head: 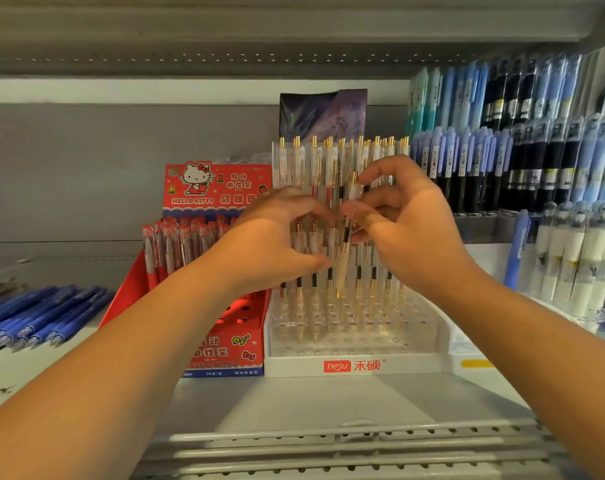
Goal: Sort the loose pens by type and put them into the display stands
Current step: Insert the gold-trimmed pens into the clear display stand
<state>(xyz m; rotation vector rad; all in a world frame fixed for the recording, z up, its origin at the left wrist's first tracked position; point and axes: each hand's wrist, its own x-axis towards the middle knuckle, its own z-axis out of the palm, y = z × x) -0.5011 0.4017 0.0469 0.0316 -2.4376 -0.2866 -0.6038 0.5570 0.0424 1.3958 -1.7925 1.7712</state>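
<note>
Far to your left the loose blue pens (pixel 41 315) lie in a heap on the shelf (pixel 294 400), not yet sorted, so leave them until the pen in hand is seated. Next along, the red Hello Kitty stand (pixel 221 271) has open holes in its front rows, but these are the wrong home for a gold-trimmed pen. Your left hand (pixel 277 244) is curled in front of the standing rows of the clear stand (pixel 353 355), thumb and fingers bent toward each other; whether they actually grip a pen I cannot tell, so use that hand only to part the neighbours and hold them back. The white gold-clipped pen (pixel 344 251) hangs nearly upright, tip down, above the holes of the clear stand and among its own kind. Your right hand (pixel 408 223) pinches it near the top between thumb and fingers. Keep the barrel vertical, aim the tip at a free hole in the nearest partly filled row, and lower it straight rather than at a slant, since a tilted entry would likely knock the adjoining pens. Let go only once it stands by itself. The blue and dark pens (pixel 522 147) on your right are already racked.
</note>
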